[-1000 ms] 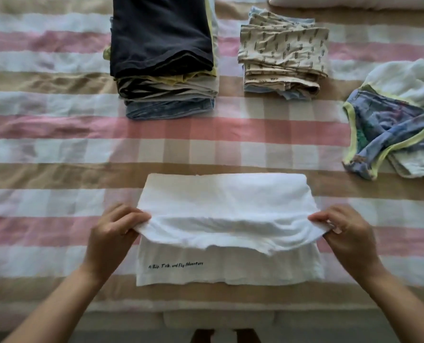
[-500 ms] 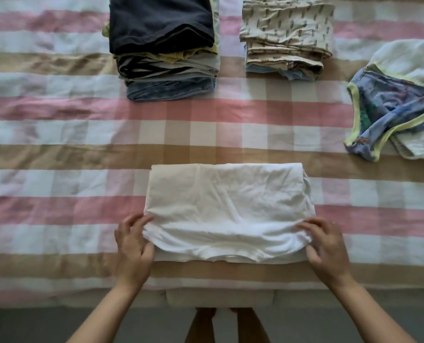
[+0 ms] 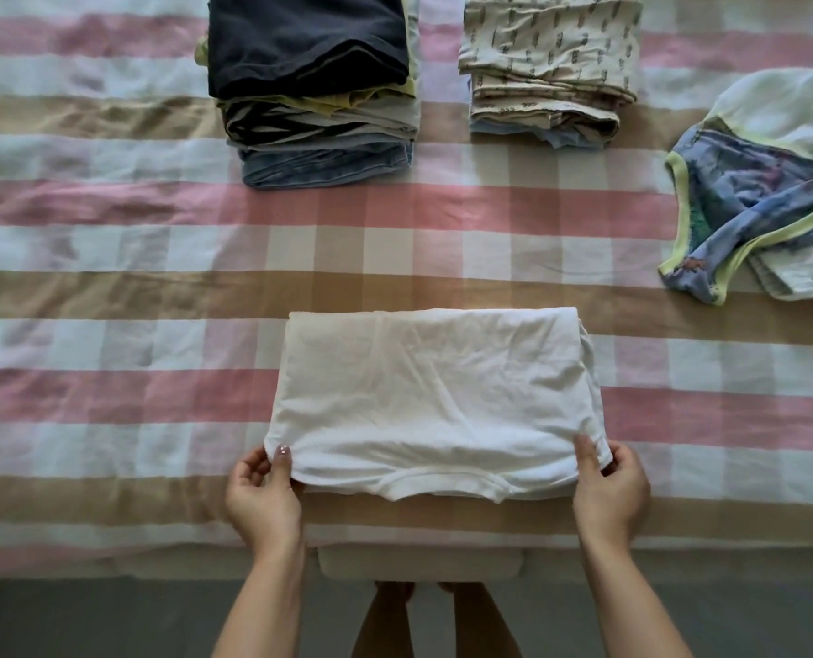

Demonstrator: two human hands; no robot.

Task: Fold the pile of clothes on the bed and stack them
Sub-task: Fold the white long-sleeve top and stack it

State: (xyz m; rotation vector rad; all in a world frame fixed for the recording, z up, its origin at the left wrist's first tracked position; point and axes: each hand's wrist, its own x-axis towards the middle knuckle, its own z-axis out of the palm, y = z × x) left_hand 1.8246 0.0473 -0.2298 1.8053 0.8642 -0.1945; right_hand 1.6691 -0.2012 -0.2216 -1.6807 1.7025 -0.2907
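One folded white shirt (image 3: 433, 387) lies on a pink-checked bedspread (image 3: 110, 296).

Home bedroom. A bed (image 3: 110, 296) fills the view under a creased sheet (image 3: 442, 249) checked in pink, tan and white. Household laundry lies on it: a tall stack of folded clothes (image 3: 319, 87) and a shorter patterned stack (image 3: 547, 64) far side, loose garments (image 3: 765, 192) right, a folded white T-shirt (image 3: 433, 396) near edge. Grey floor (image 3: 86, 619) below, with bare legs (image 3: 471, 624) at the bedside.
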